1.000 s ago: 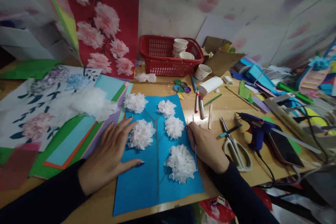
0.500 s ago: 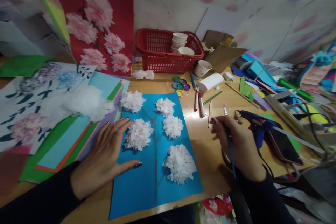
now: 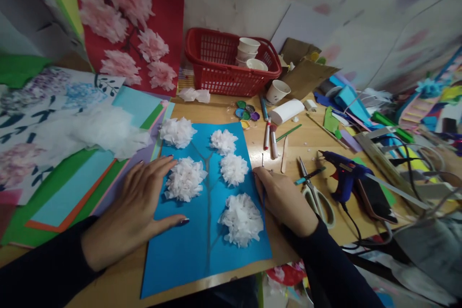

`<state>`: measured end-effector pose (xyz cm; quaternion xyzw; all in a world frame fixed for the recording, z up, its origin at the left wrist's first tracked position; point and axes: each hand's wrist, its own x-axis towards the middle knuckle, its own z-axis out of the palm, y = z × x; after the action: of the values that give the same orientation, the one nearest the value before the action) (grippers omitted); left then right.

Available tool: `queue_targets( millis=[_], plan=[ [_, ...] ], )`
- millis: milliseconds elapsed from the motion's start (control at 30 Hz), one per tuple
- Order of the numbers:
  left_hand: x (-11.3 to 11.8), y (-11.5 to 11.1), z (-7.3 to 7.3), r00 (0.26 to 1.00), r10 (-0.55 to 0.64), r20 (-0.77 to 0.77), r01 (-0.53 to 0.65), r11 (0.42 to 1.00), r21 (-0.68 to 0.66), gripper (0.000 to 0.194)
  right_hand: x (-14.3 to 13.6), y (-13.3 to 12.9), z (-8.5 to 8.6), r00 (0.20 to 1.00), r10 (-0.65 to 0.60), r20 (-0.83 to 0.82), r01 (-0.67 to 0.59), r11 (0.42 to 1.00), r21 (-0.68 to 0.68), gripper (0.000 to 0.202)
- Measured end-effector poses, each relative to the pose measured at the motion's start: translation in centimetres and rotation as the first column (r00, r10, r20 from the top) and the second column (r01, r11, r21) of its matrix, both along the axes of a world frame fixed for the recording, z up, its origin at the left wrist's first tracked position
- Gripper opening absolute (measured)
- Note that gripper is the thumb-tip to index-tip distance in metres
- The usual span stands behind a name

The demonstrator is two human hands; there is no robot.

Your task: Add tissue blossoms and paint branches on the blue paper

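Observation:
A blue sheet of paper (image 3: 180, 262) lies on the wooden table, bearing a thin dark drawn tree and several white ruffled tissue flowers (image 3: 186, 179). My left hand (image 3: 132, 207) rests at the sheet's left edge, open, thumb and fingers spread around the middle-left flower. Just past the right edge of the sheet, my right hand (image 3: 285, 197) is closed on a thin paintbrush (image 3: 263, 161). Its tip points up and away, and part of its blue handle shows below the fingers. Scissors (image 3: 314, 192) lie to the right of this hand.
Paint pots (image 3: 247, 111), markers (image 3: 267, 135), a wooden stick (image 3: 285, 154) and a paper cup (image 3: 277, 91) sit beyond the sheet. Behind them stands a red basket (image 3: 231, 79) with cups. A blue glue gun (image 3: 344, 173) and phone (image 3: 375, 199) lie right; coloured papers (image 3: 75, 192) left.
My right hand has moved left with the paintbrush, from near the glue gun to the sheet's right edge. The scissors are now uncovered. My left hand keeps its place by the flower.

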<state>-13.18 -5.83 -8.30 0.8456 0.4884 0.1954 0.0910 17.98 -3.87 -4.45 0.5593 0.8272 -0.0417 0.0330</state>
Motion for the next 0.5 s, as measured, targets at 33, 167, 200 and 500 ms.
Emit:
queue_targets(
  millis=[33, 167, 200, 500],
  plan=[
    [0.0, 0.0, 0.0, 1.0, 0.004, 0.003, -0.004, 1.0, -0.016, 0.087, 0.0, 0.1, 0.0, 0.999, 0.003, 0.034, -0.003, 1.0, 0.0, 0.022],
    [0.0, -0.1, 0.2, 1.0, 0.011, 0.016, -0.01, 0.999, -0.038, 0.088, 0.4, 0.6, 0.5, 0.998, -0.015, 0.059, 0.015, 1.0, 0.005, 0.019],
    [0.0, -0.1, 0.2, 1.0, 0.009, 0.015, -0.009, 0.999, -0.038, 0.09, 0.6, 0.7, 0.7, 0.999, -0.027, 0.019, 0.027, 1.0, 0.012, 0.018],
    [0.0, 0.0, -0.1, 1.0, 0.002, -0.002, -0.002, 1.0, -0.007, 0.088, 1.9, 0.6, 1.1, 0.951, -0.021, -0.308, 0.061, 0.991, 0.122, 0.016]
  ],
)
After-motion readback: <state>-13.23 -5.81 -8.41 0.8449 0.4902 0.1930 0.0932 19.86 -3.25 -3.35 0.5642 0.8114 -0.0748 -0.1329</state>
